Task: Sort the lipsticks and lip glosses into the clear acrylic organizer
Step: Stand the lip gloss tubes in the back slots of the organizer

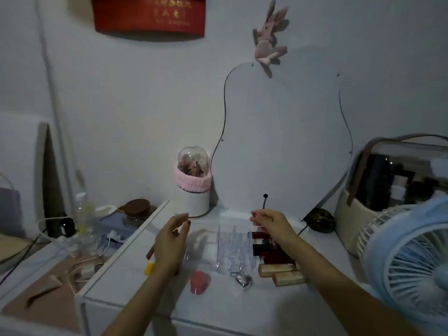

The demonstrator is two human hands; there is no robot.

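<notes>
- Left hand (172, 241) is up over the white table (135, 282), palm turned inward toward the middle, fingers loosely curved with nothing in them. So basically relaxed and empty.
- Right hand (271, 224) reaches in from the 4 o'clock side and hangs over the pile of lipsticks (271, 248). Its fingertips are bunched together at the far end, but it's too blurry to say whether they pinch something.
- Red polish on the nails of both hands.
- The clear organizer (232, 248) sits dead centre between the two hands, upright, and its slots look see-through.
- Dark red and black lipsticks lie just beside the organizer at its 3 o'clock, and two gold tubes (282, 272) lie flat at its 5 o'clock.
- A silver heart charm (243, 280) sits at the organizer's 6 o'clock, and a pink round thing (198, 282) at 7 o'clock.
- Writing: the red sign (149, 15) on the wall at 12 o'clock has gold characters, too blurred to read. Nothing on the tubes is legible either.
- A light blue fan (412, 260) is at 3 o'clock.
</notes>
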